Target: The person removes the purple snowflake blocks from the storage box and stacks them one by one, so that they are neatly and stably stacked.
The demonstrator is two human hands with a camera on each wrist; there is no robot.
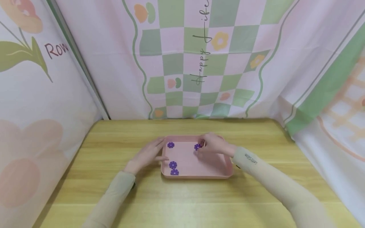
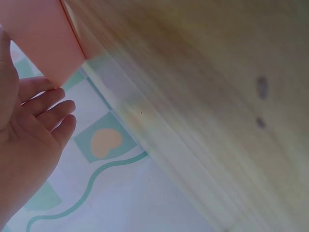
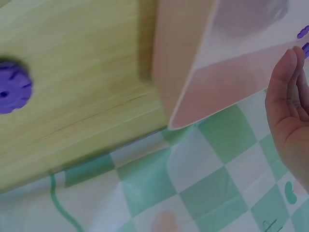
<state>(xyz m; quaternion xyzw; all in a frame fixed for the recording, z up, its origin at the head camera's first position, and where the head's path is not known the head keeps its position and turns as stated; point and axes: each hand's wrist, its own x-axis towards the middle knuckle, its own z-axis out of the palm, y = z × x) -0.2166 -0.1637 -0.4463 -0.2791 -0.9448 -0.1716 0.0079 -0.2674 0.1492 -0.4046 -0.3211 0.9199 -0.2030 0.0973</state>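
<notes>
A shallow pink tray (image 1: 196,176) sits on the wooden table. My left hand (image 1: 146,153) rests at its left side, thumb over the rim; the left wrist view shows the loosely spread fingers (image 2: 57,116) against the outer corner. Over the tray's right half, my right hand (image 1: 212,144) pinches a purple notched flower-shaped disc (image 1: 197,147) between thumb and fingertips. Three more purple discs lie in the tray: one disc (image 1: 170,145) at the far left corner, another (image 1: 172,165) near the left front, overlapping the lowest one (image 1: 174,172).
Another purple notched disc (image 3: 13,88) lies on the table outside the tray, seen in the right wrist view; my right arm covers that spot in the head view. Printed curtains (image 1: 199,63) surround the wooden table (image 1: 182,202) at the back and sides.
</notes>
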